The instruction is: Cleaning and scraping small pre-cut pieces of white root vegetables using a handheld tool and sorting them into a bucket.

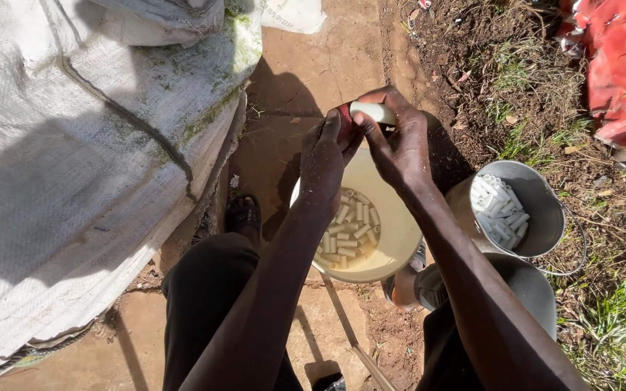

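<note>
White woven sacking (74,145) fills the left, draped over bare concrete (306,80). At centre, above a cream bowl (393,217) of short white tube pieces (345,232), the left hand (324,156) pinches a small reddish object (345,119) while the right hand (400,141) grips a white tube (372,111). Rightward on dirt and grass sits a metal bucket (537,210) of tubes, near red sheeting (621,65).
</note>
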